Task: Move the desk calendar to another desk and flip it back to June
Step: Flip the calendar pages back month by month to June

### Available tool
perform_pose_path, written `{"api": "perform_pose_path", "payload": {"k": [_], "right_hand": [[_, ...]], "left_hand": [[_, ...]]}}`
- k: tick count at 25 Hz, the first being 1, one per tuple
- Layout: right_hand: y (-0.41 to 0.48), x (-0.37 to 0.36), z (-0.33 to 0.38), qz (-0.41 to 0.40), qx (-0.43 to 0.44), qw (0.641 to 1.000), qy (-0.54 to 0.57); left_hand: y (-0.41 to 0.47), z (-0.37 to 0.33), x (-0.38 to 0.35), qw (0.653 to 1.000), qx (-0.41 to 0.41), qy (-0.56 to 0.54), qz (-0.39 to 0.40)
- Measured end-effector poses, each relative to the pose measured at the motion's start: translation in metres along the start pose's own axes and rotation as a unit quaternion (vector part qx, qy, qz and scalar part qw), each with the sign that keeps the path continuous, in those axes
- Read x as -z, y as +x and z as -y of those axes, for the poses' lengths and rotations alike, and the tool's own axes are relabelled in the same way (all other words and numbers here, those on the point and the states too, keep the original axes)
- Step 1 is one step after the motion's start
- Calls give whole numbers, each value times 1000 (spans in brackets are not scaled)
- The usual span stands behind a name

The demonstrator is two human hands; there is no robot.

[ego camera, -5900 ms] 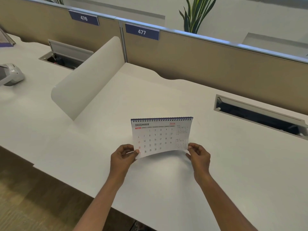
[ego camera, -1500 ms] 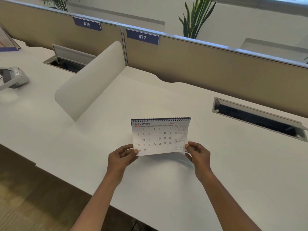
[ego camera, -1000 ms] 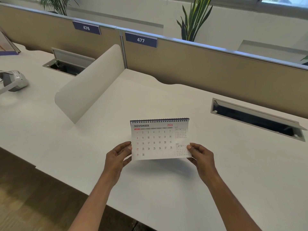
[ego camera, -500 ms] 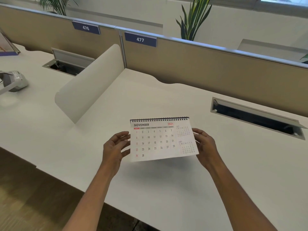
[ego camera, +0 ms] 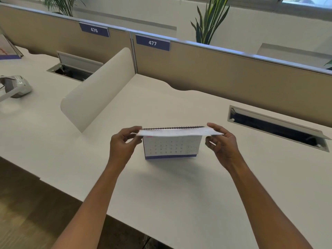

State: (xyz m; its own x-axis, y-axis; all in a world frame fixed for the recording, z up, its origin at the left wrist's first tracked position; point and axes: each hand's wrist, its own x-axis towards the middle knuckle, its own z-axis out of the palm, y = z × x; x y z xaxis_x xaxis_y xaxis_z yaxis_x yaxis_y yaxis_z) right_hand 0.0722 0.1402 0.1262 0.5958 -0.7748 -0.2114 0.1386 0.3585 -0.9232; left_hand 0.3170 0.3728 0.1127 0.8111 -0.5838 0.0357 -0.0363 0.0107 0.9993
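A spiral-bound desk calendar (ego camera: 171, 148) with a blue base strip stands on the white desk (ego camera: 179, 194) marked 477. Its top page (ego camera: 179, 133) is lifted to about level with the spiral, seen nearly edge-on. My left hand (ego camera: 124, 146) pinches that page's left corner. My right hand (ego camera: 221, 142) holds its right corner with thumb and fingers. Under the raised page another month's grid shows, its month name hidden and the print blurred.
A curved white divider (ego camera: 97, 99) separates this desk from the left one. Open cable trays sit at the back right (ego camera: 276, 128) and back left (ego camera: 71, 69). A grey headset (ego camera: 16, 86) lies far left. Beige partition (ego camera: 233, 72) runs behind; floor lies below the front edge.
The December page went over earlier, leaving November in front. Over the last second both hands have lifted the November page from hanging down to level with the spiral, uncovering the page beneath.
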Motion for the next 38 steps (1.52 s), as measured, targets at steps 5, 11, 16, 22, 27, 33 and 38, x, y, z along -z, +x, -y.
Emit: {"api": "perform_pose_path", "payload": {"k": [5, 11, 16, 22, 27, 33, 38], "right_hand": [[9, -7, 3, -24, 27, 996, -77], [19, -17, -2, -87, 57, 980, -171], [30, -20, -8, -130, 79, 965, -212], [34, -22, -14, -139, 37, 976, -163], [32, -22, -17, -127, 6, 987, -97], [29, -18, -19, -118, 16, 991, -66], [26, -17, -20, -118, 19, 992, -45]], "left_hand": [[17, -4, -12, 999, -2, -8, -41], [21, 5, -17, 998, 26, 30, -55], [24, 8, -15, 995, 11, 66, -72], [25, 15, -18, 996, 47, 29, -73], [27, 21, -17, 994, 78, -16, -74], [24, 26, -19, 990, 88, -65, -85], [22, 25, -18, 989, 95, -80, -76]]}}
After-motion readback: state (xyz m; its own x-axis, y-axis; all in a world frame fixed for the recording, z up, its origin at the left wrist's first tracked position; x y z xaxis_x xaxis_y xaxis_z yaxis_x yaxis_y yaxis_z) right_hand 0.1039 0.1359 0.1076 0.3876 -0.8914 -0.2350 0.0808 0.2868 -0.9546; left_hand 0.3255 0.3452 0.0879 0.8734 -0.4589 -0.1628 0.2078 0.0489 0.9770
